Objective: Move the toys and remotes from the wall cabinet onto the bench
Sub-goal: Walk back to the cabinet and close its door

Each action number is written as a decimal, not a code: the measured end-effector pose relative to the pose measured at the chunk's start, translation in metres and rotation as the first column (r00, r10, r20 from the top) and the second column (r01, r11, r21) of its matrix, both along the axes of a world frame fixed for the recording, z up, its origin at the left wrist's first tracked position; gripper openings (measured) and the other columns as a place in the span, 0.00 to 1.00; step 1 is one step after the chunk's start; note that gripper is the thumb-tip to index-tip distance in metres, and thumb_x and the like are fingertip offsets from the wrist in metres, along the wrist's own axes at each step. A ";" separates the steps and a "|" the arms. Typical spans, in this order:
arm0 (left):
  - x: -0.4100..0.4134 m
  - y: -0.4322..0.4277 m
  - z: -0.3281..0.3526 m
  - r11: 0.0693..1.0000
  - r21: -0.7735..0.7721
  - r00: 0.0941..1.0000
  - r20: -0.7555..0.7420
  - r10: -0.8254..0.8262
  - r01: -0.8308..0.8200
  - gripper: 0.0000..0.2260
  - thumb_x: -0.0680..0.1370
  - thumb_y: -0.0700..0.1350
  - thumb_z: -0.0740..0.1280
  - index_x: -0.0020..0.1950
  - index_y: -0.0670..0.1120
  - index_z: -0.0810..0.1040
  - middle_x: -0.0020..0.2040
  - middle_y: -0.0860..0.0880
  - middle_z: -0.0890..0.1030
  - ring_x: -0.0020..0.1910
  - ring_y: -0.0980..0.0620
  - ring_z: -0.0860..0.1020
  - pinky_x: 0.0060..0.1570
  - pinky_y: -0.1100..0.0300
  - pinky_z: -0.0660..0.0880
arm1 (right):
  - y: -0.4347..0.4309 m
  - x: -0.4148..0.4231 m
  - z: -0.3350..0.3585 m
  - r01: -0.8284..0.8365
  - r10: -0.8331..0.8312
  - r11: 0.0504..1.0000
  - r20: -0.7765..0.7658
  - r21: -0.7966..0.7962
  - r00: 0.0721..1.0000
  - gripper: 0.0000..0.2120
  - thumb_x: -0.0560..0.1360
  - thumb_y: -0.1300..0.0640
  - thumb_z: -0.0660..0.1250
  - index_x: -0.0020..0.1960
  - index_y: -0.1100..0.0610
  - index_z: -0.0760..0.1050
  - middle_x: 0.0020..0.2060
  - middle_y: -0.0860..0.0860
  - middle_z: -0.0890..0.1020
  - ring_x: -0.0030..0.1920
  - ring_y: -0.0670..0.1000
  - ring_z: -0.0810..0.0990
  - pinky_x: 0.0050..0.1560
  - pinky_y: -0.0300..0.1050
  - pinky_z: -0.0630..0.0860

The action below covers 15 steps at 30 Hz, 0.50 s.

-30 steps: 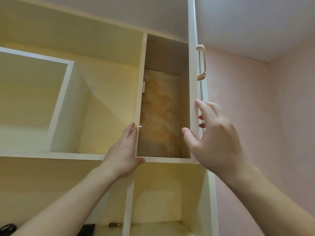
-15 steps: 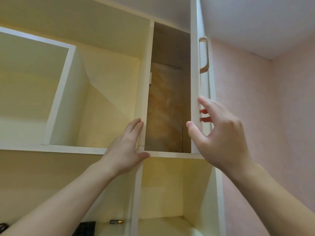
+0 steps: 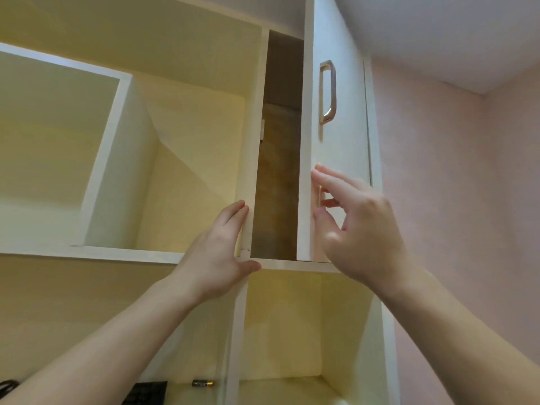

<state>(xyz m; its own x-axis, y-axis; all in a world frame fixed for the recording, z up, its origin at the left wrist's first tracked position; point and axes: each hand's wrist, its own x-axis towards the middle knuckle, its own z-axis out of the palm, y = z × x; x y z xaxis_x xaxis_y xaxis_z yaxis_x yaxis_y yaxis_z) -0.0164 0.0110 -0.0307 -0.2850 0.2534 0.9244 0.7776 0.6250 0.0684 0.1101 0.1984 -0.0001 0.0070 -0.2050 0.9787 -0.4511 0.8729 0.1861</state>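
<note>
I look up at a cream wall cabinet (image 3: 181, 252). Its narrow white door (image 3: 336, 147) with a metal handle (image 3: 328, 92) stands partly ajar over a dark compartment (image 3: 277, 182). My right hand (image 3: 356, 229) has its fingers spread against the door's lower front, holding nothing. My left hand (image 3: 219, 255) rests flat on the vertical divider beside the opening, thumb under the shelf edge. On the lower shelf lie a black remote (image 3: 146, 393) and a small battery (image 3: 202, 383). No toys are visible.
An open cubby (image 3: 187, 171) lies left of the divider, and another open compartment (image 3: 286, 323) sits below the door. A dark cable end (image 3: 7, 385) shows at the bottom left. Pink wall (image 3: 467, 200) runs to the right.
The door has swung toward closed, narrowing the gap and showing its front face and handle. My right hand followed it; my left hand stayed on the divider.
</note>
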 end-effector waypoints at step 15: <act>-0.003 0.000 -0.002 1.000 0.014 0.998 -0.057 0.000 0.001 0.42 0.69 0.54 0.78 0.77 0.45 0.61 0.74 0.54 0.65 0.70 0.53 0.67 0.69 0.55 0.67 | 0.002 -0.039 0.006 -0.004 0.001 0.998 0.059 0.060 0.998 0.23 0.76 0.57 0.68 0.71 0.53 0.71 0.68 0.45 0.72 0.68 0.46 0.67 0.67 0.35 0.61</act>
